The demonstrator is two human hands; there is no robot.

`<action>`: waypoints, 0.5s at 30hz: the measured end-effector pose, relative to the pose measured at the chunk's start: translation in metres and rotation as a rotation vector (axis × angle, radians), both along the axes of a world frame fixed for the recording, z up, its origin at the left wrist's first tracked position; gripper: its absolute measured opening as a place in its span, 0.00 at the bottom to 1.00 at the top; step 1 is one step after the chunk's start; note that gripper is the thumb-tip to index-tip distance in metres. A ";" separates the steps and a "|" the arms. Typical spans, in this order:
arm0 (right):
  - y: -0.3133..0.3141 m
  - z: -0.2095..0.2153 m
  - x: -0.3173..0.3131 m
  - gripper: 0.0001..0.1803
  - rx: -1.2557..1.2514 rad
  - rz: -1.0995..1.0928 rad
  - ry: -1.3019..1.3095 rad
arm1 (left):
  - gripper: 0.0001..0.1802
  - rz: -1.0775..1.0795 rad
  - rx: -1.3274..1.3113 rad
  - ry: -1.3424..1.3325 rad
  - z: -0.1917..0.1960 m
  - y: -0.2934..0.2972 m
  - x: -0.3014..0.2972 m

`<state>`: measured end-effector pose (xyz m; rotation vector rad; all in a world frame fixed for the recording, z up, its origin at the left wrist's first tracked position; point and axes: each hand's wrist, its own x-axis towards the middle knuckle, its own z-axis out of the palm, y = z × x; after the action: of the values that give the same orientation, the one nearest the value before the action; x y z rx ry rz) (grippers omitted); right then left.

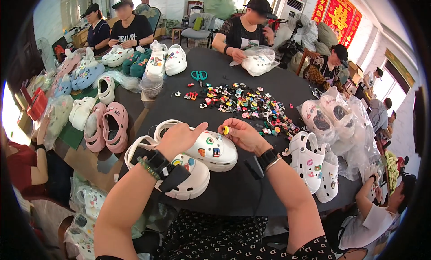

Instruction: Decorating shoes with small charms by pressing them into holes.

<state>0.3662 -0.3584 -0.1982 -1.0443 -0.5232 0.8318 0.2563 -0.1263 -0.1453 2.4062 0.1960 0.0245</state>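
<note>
Two white clog shoes lie side by side on the black table in front of me. My left hand (178,138) rests on top of the farther white clog (214,153), holding it steady. My right hand (242,133) pinches a small yellow charm (226,130) right above that clog's toe, which carries several coloured charms. The nearer white clog (192,177) lies under my left wrist and also has charms on it.
A heap of small coloured charms (244,105) is spread over the black table (224,192) beyond my hands, with green-handled scissors (199,75). Finished white clogs (314,163) and bagged ones (332,116) lie to the right, pink clogs (108,125) to the left. Several people sit around.
</note>
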 end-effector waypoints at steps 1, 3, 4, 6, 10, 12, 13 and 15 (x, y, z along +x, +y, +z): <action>-0.002 0.000 -0.001 0.07 0.000 0.001 -0.005 | 0.37 0.011 0.035 0.030 0.001 -0.002 0.003; -0.005 -0.001 -0.002 0.07 0.004 0.024 -0.022 | 0.37 0.023 0.070 0.056 -0.004 -0.003 0.009; -0.006 0.000 -0.004 0.07 0.007 0.027 -0.025 | 0.34 0.008 -0.012 0.038 -0.009 -0.001 0.009; -0.007 0.003 -0.007 0.07 0.027 0.021 -0.068 | 0.31 -0.007 -0.091 0.018 -0.019 -0.003 0.007; -0.008 0.021 -0.018 0.07 -0.142 -0.066 -0.271 | 0.21 0.008 -0.235 -0.143 -0.030 -0.011 -0.004; -0.010 0.034 -0.025 0.06 -0.333 -0.145 -0.573 | 0.14 -0.044 -0.228 -0.156 -0.022 -0.019 -0.009; -0.008 0.043 -0.031 0.06 -0.334 -0.144 -0.567 | 0.14 -0.044 -0.229 -0.151 -0.022 -0.017 -0.012; -0.007 0.060 -0.044 0.07 -0.480 -0.084 -0.823 | 0.13 -0.049 -0.312 -0.173 -0.027 -0.009 -0.017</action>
<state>0.3225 -0.3656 -0.1384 -1.8544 -0.9860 0.4240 0.2395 -0.1355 -0.1723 2.0846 0.0545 0.1671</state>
